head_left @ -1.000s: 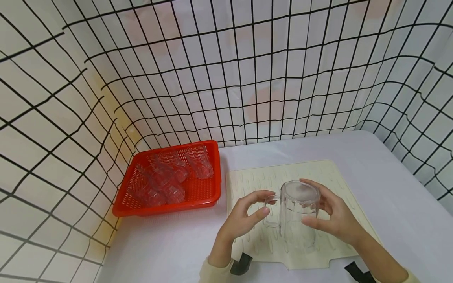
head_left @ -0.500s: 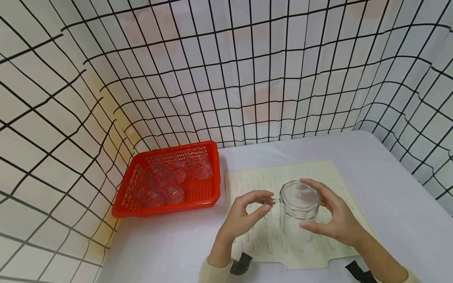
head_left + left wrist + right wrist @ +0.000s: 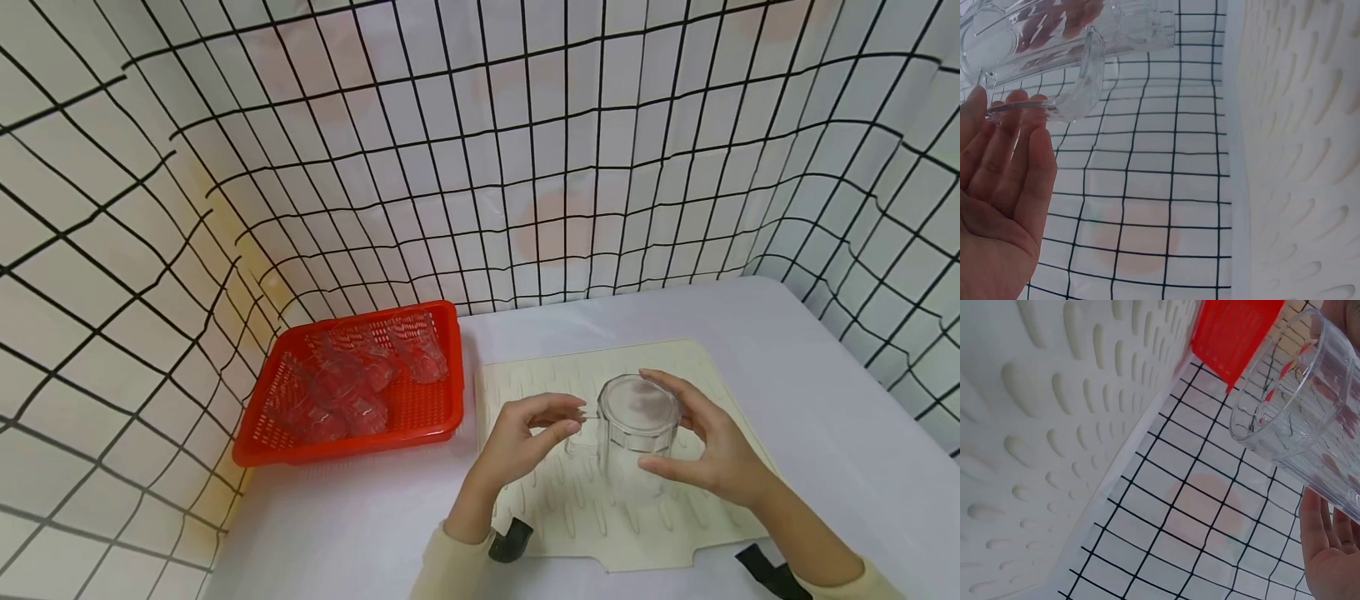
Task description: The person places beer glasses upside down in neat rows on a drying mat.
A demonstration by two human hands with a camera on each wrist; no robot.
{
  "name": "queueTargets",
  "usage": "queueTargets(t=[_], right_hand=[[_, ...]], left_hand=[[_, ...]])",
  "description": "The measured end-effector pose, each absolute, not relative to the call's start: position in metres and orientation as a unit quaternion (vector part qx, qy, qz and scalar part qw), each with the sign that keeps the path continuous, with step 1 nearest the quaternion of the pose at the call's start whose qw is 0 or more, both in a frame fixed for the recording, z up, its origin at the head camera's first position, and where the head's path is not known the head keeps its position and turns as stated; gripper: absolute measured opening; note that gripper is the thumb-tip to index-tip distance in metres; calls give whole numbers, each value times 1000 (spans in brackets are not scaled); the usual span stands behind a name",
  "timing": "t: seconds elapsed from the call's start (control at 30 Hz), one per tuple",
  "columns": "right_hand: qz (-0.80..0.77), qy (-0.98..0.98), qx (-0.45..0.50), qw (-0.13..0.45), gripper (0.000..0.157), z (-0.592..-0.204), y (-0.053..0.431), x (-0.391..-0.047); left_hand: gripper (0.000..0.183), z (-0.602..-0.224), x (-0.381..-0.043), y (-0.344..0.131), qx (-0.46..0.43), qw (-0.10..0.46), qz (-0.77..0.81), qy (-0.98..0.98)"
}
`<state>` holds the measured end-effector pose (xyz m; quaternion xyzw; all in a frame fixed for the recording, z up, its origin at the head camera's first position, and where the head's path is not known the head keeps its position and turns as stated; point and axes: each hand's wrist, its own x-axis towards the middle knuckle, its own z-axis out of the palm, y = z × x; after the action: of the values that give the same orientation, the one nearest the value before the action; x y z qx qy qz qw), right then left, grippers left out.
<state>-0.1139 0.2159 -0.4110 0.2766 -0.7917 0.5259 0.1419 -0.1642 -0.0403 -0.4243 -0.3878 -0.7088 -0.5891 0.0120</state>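
Observation:
A clear faceted mug (image 3: pixel 640 408) is held bottom up over the cream mat (image 3: pixel 555 517), its flat base facing up in the head view. My right hand (image 3: pixel 716 446) grips the mug's body from the right, thumb in front and fingers behind. On the other side, my left hand (image 3: pixel 521 437) pinches the end of the handle (image 3: pixel 1088 84) between thumb and fingers. The right wrist view shows the mug's open rim (image 3: pixel 1250 428) pointing toward the mat, apart from it.
A red perforated basket (image 3: pixel 420 432) stands at the left with several clear glass-like pieces (image 3: pixel 348 387) inside. Black wire mesh (image 3: pixel 517 179) encloses the back and sides of the white-covered table (image 3: pixel 337 525). The mat has raised oblong ridges.
The mug has tilted so that more of its base faces the head camera, then risen slightly. My left fingers have closed onto the handle. The head view has shifted a little.

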Motion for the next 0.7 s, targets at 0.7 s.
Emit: queueTargets(t=[0.7], right_hand=[[541, -803, 234, 85, 91, -423, 248, -148]], left_hand=[[26, -429, -200, -8, -346, -24, -571, -744]])
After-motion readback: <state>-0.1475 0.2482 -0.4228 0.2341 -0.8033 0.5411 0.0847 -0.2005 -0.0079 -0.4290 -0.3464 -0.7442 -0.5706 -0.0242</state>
